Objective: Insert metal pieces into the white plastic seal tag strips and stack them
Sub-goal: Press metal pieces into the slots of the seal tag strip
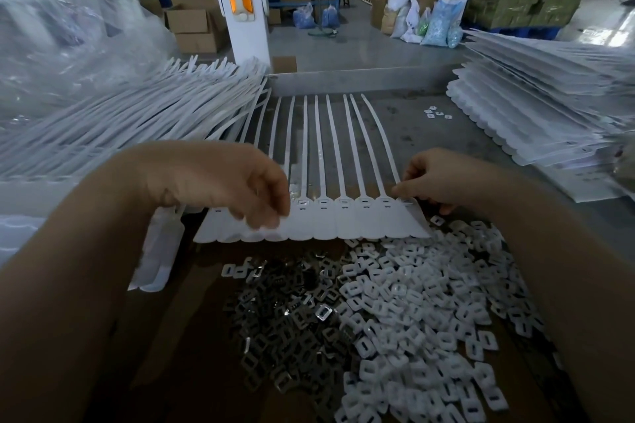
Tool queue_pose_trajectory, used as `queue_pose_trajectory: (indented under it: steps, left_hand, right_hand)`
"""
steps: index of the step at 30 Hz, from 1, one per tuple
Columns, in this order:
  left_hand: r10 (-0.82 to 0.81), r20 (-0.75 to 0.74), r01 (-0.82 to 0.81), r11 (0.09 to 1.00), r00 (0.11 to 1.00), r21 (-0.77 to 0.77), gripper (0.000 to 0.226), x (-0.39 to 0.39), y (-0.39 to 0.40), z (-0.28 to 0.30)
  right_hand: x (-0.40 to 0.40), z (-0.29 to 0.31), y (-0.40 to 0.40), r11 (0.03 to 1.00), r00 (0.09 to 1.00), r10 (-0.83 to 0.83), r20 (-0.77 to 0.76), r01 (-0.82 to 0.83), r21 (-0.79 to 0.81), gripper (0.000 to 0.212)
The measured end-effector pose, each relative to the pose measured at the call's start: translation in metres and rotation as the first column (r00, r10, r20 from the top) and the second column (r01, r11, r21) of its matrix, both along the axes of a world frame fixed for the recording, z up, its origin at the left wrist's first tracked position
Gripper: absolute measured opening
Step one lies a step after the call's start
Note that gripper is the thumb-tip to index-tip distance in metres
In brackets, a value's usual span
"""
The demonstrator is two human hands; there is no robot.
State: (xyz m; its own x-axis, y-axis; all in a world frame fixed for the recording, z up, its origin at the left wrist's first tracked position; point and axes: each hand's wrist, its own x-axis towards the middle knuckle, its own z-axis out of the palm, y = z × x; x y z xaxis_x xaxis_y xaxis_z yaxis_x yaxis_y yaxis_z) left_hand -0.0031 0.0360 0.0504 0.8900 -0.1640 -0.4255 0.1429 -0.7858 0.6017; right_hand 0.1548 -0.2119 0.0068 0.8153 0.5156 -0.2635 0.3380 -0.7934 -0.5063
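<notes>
head camera looks down over a grey metal worktable [429,134] where a sheet of joined white seal tag strips [347,223] lies flat, its broad tag ends toward the person and the thin tails fanning away toward the table's far wall. left hand [237,189] rests over the left part of the sheet, fingers curled downward with the tips pressing on the tag ends; whether anything is pinched under them, i cannot tell. right hand [436,182] sits at the sheet's right edge, thumb and forefinger pressed together right at the slot of the last strip; what is between them is too small to make out. just nearer than the sheet, a brown surface [192,336] carries two loose heaps touching each other: dark shiny metal pieces [285,319] on the left, small white plastic pieces [422,312] on the right. a big pile of seal strips [144,120] lies at the left, and a tall stack of sheets [536,106] sits at the right.
</notes>
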Motion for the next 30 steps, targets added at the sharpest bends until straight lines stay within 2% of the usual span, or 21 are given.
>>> queue_pose_trajectory:
  steps: [2, 3, 6, 8, 14, 21, 25, 30]
  left_hand:
    - [0.118, 0.182, -0.129, 0.990, 0.976, 0.053, 0.027, 0.004, 0.003, -0.003]
    - [0.127, 0.195, -0.147, 0.985, 0.973, 0.094, 0.033, 0.004, 0.002, -0.005]
    - [0.032, 0.101, -0.060, 0.956, 0.994, 0.289, 0.061, 0.006, -0.008, -0.016]
    - [0.003, 0.096, -0.042, 0.915, 0.995, 0.400, 0.081, 0.008, -0.015, -0.022]
    - [0.005, 0.088, -0.050, 0.855, 0.996, 0.516, 0.106, 0.012, -0.020, -0.026]
    - [0.031, 0.102, -0.080, 0.848, 0.994, 0.523, 0.098, 0.012, -0.019, -0.028]
    - [0.000, 0.119, -0.063, 0.845, 0.993, 0.531, 0.090, 0.011, -0.021, -0.030]
    - [-0.055, 0.197, -0.080, 0.783, 0.979, 0.617, 0.091, 0.008, -0.028, -0.026]
  right_hand:
    - [0.001, -0.001, 0.000, 1.000, 1.000, -0.003, 0.010, 0.003, -0.003, 0.022]
    - [0.001, -0.001, 0.001, 1.000, 1.000, -0.004, 0.012, 0.004, -0.003, 0.022]
    - [0.001, -0.002, 0.002, 1.000, 1.000, -0.016, 0.008, 0.016, 0.002, 0.023]
    - [0.002, -0.003, 0.002, 1.000, 1.000, -0.025, 0.005, 0.025, 0.003, 0.022]
    - [0.002, -0.004, 0.004, 0.999, 0.999, -0.042, 0.002, 0.042, 0.022, 0.022]
    - [0.002, -0.004, 0.003, 0.997, 0.998, -0.062, 0.004, 0.062, 0.045, 0.018]
    - [0.003, -0.005, 0.004, 0.992, 0.995, -0.096, 0.004, 0.096, 0.078, 0.025]
    - [0.004, -0.004, 0.002, 0.980, 0.989, -0.138, -0.044, 0.143, 0.138, 0.029]
